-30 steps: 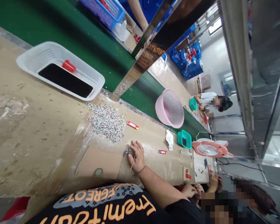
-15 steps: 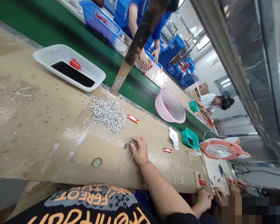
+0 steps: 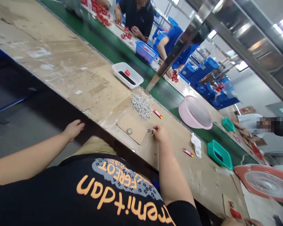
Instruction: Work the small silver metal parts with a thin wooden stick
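A thin wooden stick [image 3: 153, 133] is pinched at the bench [image 3: 61, 62] by the fingers [image 3: 157, 129] of the right hand [image 3: 160, 133], the hand being closed only as far as the stick requires. The stick is held low and slanted, its free end directed down and to the left across the bench top. A small grey metal bit [image 3: 150, 130] is seen just beyond the fingertips, to the left of the hand and almost level with it, lying at the edge of a cardboard sheet [image 3: 135, 131]; whether it is touched by the stick cannot be told. The bit's long axis is too small to be made out. A round disc [image 3: 129, 131] is set on the cardboard. Above it, a heap of small metal pieces [image 3: 141, 105] is piled near a red packet [image 3: 158, 114]. The right hand is far nearer to all of these than the left hand [image 3: 73, 129], which is held well apart at the bench's dark front edge, open and seen with nothing in it. A white cloth [image 3: 196, 144], a teal tray [image 3: 219, 154] and a pink basin [image 3: 195, 112] are placed further along.
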### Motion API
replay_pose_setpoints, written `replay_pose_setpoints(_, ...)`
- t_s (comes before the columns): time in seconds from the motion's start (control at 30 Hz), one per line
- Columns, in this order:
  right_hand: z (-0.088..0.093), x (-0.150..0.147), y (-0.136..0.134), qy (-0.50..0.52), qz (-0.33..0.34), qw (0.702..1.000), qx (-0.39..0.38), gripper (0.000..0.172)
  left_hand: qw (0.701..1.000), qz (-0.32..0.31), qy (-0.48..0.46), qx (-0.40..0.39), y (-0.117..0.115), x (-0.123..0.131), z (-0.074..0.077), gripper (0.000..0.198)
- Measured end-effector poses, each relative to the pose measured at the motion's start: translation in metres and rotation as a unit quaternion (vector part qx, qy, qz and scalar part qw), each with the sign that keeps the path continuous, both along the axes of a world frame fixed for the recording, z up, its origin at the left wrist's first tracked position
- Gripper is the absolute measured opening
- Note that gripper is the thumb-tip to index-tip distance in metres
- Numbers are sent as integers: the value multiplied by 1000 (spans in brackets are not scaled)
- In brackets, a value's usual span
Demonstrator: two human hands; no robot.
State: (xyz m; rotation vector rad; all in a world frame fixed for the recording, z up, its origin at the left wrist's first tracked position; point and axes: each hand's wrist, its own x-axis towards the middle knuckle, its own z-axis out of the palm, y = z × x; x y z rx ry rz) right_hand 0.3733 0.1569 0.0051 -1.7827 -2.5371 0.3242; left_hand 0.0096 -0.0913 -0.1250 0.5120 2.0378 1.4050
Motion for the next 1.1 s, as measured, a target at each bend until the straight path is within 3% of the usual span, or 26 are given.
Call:
replay_pose_setpoints(0.07, 3, -2, 3, -1, 3, 1000, -15, 9, 997, 49, -27, 47, 2, -6, 9, 4)
replay_pose_setpoints(0.17, 4, -6, 8, 14, -5, 999, -41, 7, 984, 131, -37, 118, 0, -14, 29, 16)
replay_pose_setpoints(0.27, 6, -11, 10, 58, -26, 996, -61, 8, 960, 198, -14, 199, -1, -13, 56, 18)
replay_pose_setpoints(0.33, 10, -15, 5, 109, -37, 991, -64, 6, 943, 210, 3, 258, 2, -2, 79, 17)
replay_pose_setpoints(0.43, 23, -26, -21, 225, -37, 972, -54, 10, 936, 129, -3, 328, 14, 33, 119, 10)
replay_pose_setpoints(0.57, 31, -55, -80, 380, -9, 924, -41, 23, 930, -126, -111, 326, 40, 101, 161, 10)
replay_pose_setpoints(0.63, 30, -71, -107, 470, 1, 880, -63, 21, 885, -233, -295, 276, 51, 130, 170, 12)
replay_pose_setpoints(0.7, 26, -83, -127, 595, -6, 795, -116, 21, 839, -271, -409, 234, 57, 150, 171, 14)
replay_pose_setpoints(0.77, 24, -89, -140, 666, -25, 732, -142, 23, 824, -280, -439, 223, 58, 160, 168, 16)
replay_pose_setpoints(0.8, 23, -90, -144, 672, -33, 727, -137, 24, 823, -283, -438, 224, 57, 163, 167, 17)
replay_pose_setpoints(0.93, 25, -81, -155, 614, 0, 783, -96, 19, 823, -275, -445, 222, 45, 164, 165, 21)
replay_pose_setpoints(1.03, 31, -69, -159, 521, 88, 849, -33, 16, 827, -269, -443, 216, 37, 163, 167, 19)
replay_pose_setpoints(1.1, 34, -64, -160, 463, 141, 875, 30, 13, 831, -271, -439, 208, 34, 163, 167, 18)
